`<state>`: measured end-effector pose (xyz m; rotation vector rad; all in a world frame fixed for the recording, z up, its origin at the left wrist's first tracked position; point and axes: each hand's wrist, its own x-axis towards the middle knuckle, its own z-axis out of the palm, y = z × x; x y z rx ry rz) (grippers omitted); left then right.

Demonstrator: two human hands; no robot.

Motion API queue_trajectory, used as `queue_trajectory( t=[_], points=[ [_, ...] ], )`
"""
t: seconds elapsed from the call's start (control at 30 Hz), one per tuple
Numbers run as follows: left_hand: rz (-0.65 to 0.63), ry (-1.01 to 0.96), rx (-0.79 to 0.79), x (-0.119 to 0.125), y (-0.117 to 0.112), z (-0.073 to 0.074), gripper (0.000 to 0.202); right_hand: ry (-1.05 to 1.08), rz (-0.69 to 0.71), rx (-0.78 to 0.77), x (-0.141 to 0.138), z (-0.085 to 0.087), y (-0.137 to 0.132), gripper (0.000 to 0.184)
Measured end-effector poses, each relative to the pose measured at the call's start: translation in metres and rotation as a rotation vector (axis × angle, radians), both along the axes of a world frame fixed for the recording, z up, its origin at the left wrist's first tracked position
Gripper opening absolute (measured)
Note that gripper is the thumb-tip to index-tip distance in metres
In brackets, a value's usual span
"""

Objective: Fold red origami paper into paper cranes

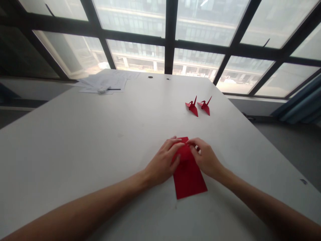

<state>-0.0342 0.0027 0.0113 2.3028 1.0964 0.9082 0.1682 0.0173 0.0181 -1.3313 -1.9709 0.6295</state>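
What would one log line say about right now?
left hand: on red paper | right hand: at paper's far end | left red crane, right red crane: side by side beyond hands | surface: white table

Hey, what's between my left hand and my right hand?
Red paper lies between your left hand and right hand, as the head view shows.

There are one left hand (pixel 162 162), one right hand (pixel 209 160), one piece of red paper (pixel 190 182), two red paper birds (pixel 193 108) (pixel 205 108), one table (pixel 95 144) and several white sheets (pixel 107 79), overlapping too much to count.
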Motion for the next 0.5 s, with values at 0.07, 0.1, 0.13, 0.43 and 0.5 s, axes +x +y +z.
queue_trajectory(
  t=[0.07, 0.1, 0.13, 0.43, 0.5],
  points=[
    [0.138, -0.153, -0.038, -0.002, 0.004, -0.003, 0.035, -0.187, 0.044, 0.072, -0.004, -0.004, -0.026, 0.034],
    [0.182, -0.204, -0.053, -0.003, 0.006, -0.004, 0.033, -0.261, 0.068, 0.083, -0.006, -0.006, -0.036, 0.05],
    [0.21, -0.238, -0.065, -0.004, 0.007, -0.004, 0.031, -0.321, 0.099, 0.079, -0.008, -0.008, -0.045, 0.066],
    [0.189, -0.269, -0.054, -0.006, 0.005, 0.002, 0.026, -0.326, 0.056, 0.072, -0.003, -0.016, -0.042, 0.049],
    [0.177, -0.255, -0.06, -0.006, 0.005, 0.003, 0.025, -0.278, 0.022, 0.072, -0.001, -0.015, -0.04, 0.039]
  ],
)
